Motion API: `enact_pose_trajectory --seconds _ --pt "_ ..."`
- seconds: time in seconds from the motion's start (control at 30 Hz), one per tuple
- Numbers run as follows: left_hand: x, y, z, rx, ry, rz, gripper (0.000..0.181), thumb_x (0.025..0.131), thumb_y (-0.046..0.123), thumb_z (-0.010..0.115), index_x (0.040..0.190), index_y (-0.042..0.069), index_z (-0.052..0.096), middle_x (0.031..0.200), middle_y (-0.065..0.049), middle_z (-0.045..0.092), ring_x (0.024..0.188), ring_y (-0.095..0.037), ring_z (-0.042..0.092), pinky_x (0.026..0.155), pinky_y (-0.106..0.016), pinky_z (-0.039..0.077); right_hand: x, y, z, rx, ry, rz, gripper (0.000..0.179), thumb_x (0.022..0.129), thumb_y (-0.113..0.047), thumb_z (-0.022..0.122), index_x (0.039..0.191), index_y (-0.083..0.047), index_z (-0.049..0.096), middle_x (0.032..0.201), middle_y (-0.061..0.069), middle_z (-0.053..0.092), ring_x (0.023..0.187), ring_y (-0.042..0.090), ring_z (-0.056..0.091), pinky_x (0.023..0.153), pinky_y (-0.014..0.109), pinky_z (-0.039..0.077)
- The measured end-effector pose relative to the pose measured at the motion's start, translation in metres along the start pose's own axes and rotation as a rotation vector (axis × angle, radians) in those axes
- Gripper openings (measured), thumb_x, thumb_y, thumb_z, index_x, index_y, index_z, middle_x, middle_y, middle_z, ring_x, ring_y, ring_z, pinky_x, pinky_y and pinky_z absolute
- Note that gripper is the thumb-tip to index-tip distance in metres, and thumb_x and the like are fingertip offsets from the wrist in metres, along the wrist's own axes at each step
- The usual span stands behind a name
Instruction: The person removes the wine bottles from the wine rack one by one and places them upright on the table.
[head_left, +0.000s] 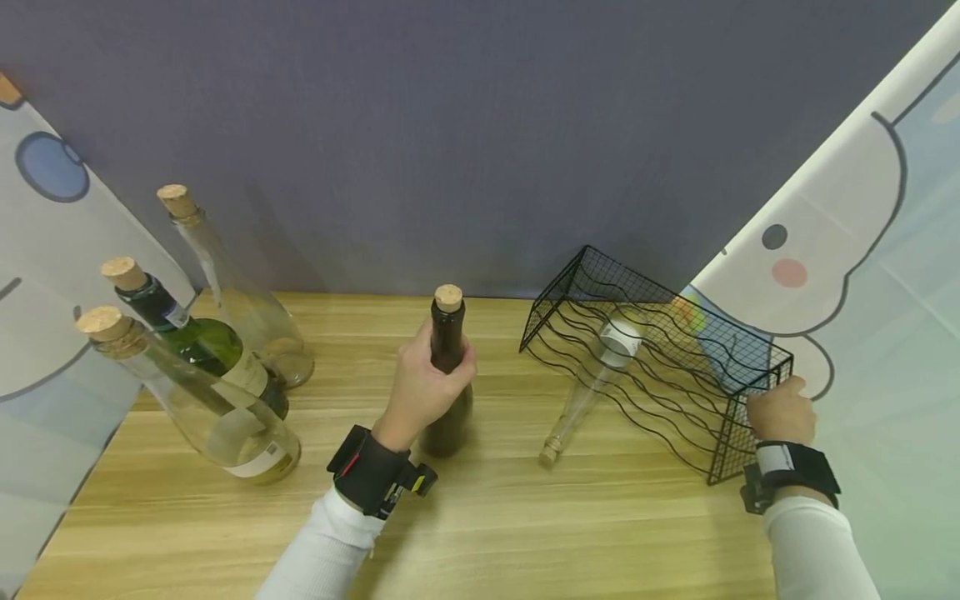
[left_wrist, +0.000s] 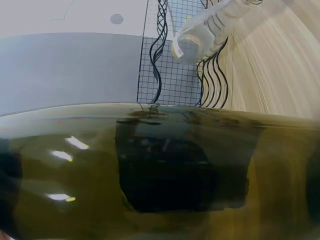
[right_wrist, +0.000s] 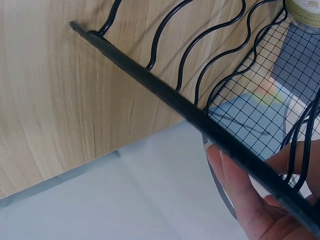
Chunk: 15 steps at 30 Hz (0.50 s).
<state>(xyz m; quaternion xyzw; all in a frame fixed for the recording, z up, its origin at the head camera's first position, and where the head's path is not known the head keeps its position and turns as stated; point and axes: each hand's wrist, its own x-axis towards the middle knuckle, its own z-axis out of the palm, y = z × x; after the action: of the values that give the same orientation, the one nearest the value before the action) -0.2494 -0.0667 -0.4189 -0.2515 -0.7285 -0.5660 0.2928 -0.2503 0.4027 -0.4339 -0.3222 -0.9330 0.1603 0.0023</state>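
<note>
My left hand (head_left: 423, 383) grips a dark corked wine bottle (head_left: 447, 337) around its neck and shoulder, cork up. I cannot tell whether its base touches the table. In the left wrist view the amber-brown glass of this wine bottle (left_wrist: 75, 180) fills the lower half. At the right, my right hand (head_left: 782, 412) holds the end of a black wire wine rack (head_left: 750, 367); the right wrist view has fingers (right_wrist: 240, 192) curled around its mesh end. A clear corked bottle (head_left: 592, 387) lies in the rack, neck pointing out toward the front.
On the left of the wooden table (head_left: 510, 533) stand a green corked bottle (head_left: 213, 346) and two clear corked bottles, one behind (head_left: 255, 312) and one in front (head_left: 217, 417). A grey partition (head_left: 450, 150) rises behind, and a printed cloth (head_left: 885, 333) hangs at the right.
</note>
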Motion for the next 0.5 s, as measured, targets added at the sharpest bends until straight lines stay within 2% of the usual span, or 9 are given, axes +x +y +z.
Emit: enact_pose_trajectory --seconds 0.2,0.4,0.5 --pt "0.0017 -0.0015 -0.0002 -0.007 0.003 -0.007 0.021 0.073 -0.007 0.066 0.091 -0.005 0.056 0.071 -0.019 0.067 0.059 -0.022 0.063 0.055 -0.044 0.057 -0.0036 -0.0002 -0.0004 -0.003 0.0 -0.005 0.055 0.094 -0.017 0.042 0.126 0.023 0.021 0.105 0.057 0.046 0.091 0.065 0.052 0.065 0.061 0.049" --pt "0.0038 -0.0028 -0.0021 -0.032 -0.002 -0.079 0.02 0.073 -0.009 0.064 0.091 -0.005 0.055 0.073 -0.02 0.066 0.062 -0.022 0.062 0.059 -0.044 0.055 -0.0039 -0.0006 -0.0012 0.003 -0.003 -0.015 0.058 0.095 -0.017 0.042 0.128 0.024 0.019 0.106 0.058 0.045 0.092 0.066 0.05 0.068 0.063 0.049" --pt "0.0049 -0.0037 -0.0032 -0.036 -0.001 -0.092 0.019 0.074 -0.01 0.064 0.091 -0.006 0.056 0.074 -0.02 0.065 0.062 -0.023 0.061 0.06 -0.045 0.055 -0.0034 -0.0004 -0.0011 0.002 -0.004 -0.018 0.058 0.095 -0.017 0.042 0.128 0.024 0.019 0.107 0.058 0.045 0.093 0.066 0.05 0.069 0.063 0.048"
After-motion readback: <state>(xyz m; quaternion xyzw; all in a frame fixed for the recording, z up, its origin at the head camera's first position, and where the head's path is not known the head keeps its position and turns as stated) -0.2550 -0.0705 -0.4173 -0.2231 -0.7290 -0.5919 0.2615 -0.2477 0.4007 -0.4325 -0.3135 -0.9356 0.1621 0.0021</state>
